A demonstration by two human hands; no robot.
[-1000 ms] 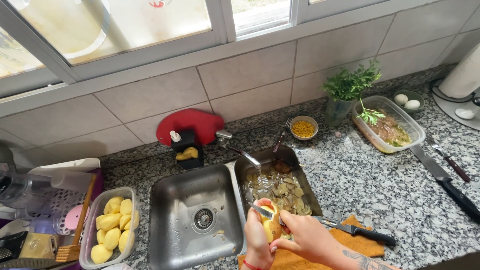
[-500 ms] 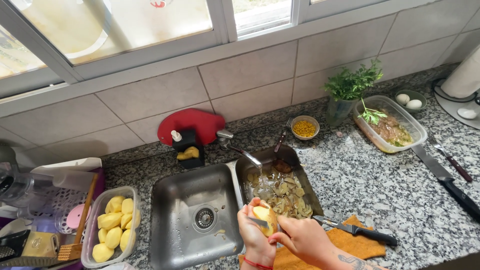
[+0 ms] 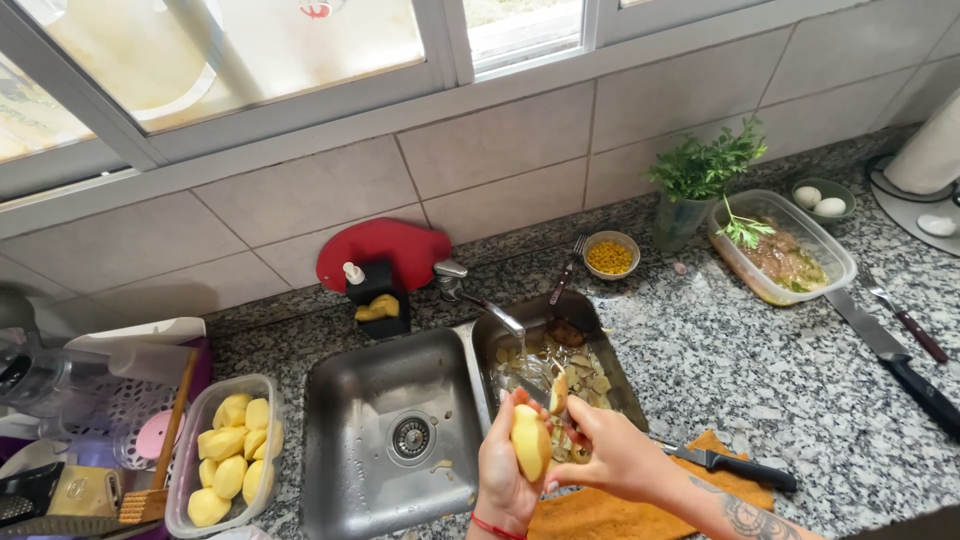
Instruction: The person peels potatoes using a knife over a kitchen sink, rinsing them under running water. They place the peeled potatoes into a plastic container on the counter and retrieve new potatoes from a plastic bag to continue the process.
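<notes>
Left hand (image 3: 503, 468) grips potato (image 3: 531, 442); right hand (image 3: 612, 456) grips peeler (image 3: 545, 400) above peel-filled basin (image 3: 560, 365); black knife (image 3: 728, 463) on counter (image 3: 780, 380) nearby.

Shiny steel sink (image 3: 385, 385), speckled polished granite counter (image 3: 760, 370), glossy tiled wall (image 3: 500, 150).

The left sink basin (image 3: 390, 420) lies open; the tap (image 3: 480, 300) and peel-filled tray (image 3: 560, 360) crowd the right.

A pale yellow potato (image 3: 531, 441), mostly bare of skin, stands upright in the grip of the left hand (image 3: 503, 470) above the small sink basin. A peeler (image 3: 545, 400) in the right hand (image 3: 610, 458) lies against its top, a curl of peel hanging there.
</notes>
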